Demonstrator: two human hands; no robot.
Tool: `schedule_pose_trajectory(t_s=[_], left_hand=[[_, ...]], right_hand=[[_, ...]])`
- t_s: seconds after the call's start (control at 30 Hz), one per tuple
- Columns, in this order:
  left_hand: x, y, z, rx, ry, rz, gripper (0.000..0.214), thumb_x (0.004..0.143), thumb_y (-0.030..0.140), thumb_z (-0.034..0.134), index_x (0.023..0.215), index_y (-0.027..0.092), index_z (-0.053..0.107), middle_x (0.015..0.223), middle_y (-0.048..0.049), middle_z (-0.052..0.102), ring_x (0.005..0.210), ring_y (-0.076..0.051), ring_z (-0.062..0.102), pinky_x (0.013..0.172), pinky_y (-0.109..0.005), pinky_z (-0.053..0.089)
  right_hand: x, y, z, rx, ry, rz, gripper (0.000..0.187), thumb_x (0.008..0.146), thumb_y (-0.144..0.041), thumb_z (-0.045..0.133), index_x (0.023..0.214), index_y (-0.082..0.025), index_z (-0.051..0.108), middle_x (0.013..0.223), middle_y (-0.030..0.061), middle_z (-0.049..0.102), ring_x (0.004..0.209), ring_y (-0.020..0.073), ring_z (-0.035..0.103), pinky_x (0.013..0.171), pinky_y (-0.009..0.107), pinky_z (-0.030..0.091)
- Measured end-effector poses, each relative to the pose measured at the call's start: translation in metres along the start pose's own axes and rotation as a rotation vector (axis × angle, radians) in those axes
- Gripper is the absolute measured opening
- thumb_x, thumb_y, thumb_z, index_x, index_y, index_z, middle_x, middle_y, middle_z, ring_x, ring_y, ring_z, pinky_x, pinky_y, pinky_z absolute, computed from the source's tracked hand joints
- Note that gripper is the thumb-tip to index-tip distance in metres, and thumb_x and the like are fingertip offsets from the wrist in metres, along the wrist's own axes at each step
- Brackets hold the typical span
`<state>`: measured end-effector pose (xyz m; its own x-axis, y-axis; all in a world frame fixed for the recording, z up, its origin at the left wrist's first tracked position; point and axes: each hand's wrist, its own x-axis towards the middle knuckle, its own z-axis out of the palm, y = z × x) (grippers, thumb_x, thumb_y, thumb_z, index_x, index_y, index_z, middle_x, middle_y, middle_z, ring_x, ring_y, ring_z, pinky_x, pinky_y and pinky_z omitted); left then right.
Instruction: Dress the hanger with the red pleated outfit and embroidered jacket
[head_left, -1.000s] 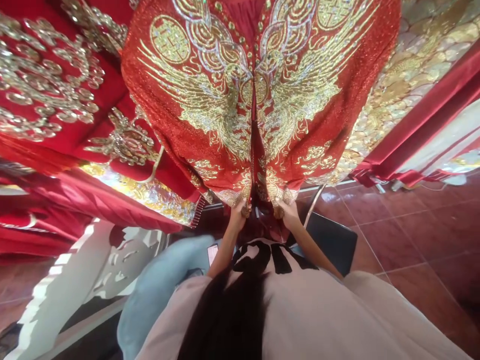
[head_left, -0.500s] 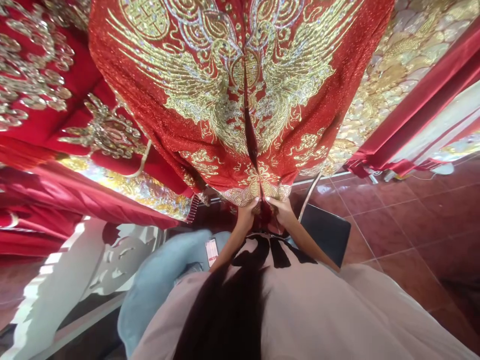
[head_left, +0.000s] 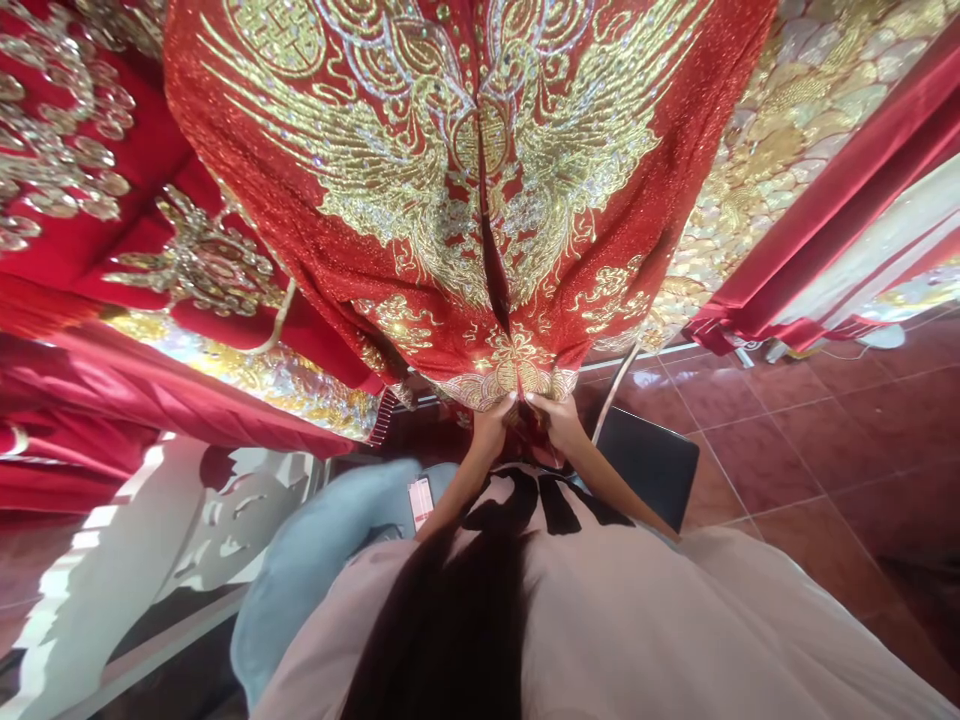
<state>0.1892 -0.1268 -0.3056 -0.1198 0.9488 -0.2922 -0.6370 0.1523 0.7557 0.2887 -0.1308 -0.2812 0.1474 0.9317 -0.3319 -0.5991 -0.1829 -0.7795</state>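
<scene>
A glittery red jacket (head_left: 405, 250) with gold and silver embroidery spreads in front of me, its two front edges meeting along a centre line. The gap (head_left: 493, 265) between the edges is dark and narrows toward the hem. My left hand (head_left: 491, 422) pinches the left front edge at the patterned hem, thumb on top. Close beside it, my right hand (head_left: 556, 415) pinches the right front edge the same way. Both hands are closed on the cloth, with the other fingers hidden underneath.
Jewelled red fabric (head_left: 97, 235) hangs at left, above white carved furniture (head_left: 247, 500). A gold scale-patterned cloth (head_left: 787, 110) and red drapes (head_left: 840, 190) are at right. A black flat object (head_left: 649, 465) sits low beside my right forearm. A phone-like item (head_left: 421, 500) lies on my lap.
The jacket's front edges at the hem have come slightly closer together between my hands. The upper part of the jacket appears shifted a little to the left. Both hands keep their pinch.
</scene>
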Motion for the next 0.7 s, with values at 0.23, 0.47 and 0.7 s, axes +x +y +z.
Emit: schedule_pose_trajectory(t_s=[0.23,0.47,0.7], left_hand=[[-0.001,-0.008,-0.003,0.031,0.007,0.018,0.038,0.057,0.022,0.083,0.089,0.017,0.064,0.083,-0.0019,0.069,0.09,-0.018,0.066,0.086,-0.031,0.05],[0.006,-0.007,-0.006,-0.002,0.037,0.007,0.045,0.053,0.026,0.086,0.09,0.016,0.064,0.085,-0.0029,0.07,0.076,-0.016,0.066,0.077,-0.03,0.052],[0.013,0.0,-0.015,0.001,0.073,-0.03,0.039,0.05,0.026,0.087,0.076,0.014,0.062,0.072,-0.0015,0.067,0.064,-0.013,0.063,0.069,-0.026,0.051]], right_hand=[[0.006,0.006,0.006,0.04,0.05,0.027,0.029,0.045,-0.02,0.08,0.065,-0.018,0.059,0.058,-0.0047,0.059,0.056,0.0106,0.055,0.06,0.025,0.048],[0.015,0.014,0.004,0.011,0.076,-0.01,0.041,0.045,-0.025,0.082,0.079,-0.017,0.06,0.067,-0.0036,0.065,0.059,0.0114,0.06,0.063,0.026,0.052],[0.005,0.022,-0.046,-0.639,-0.118,0.306,0.048,0.07,-0.064,0.063,0.065,-0.016,0.059,0.044,0.0014,0.058,0.033,0.0128,0.051,0.032,0.022,0.037]])
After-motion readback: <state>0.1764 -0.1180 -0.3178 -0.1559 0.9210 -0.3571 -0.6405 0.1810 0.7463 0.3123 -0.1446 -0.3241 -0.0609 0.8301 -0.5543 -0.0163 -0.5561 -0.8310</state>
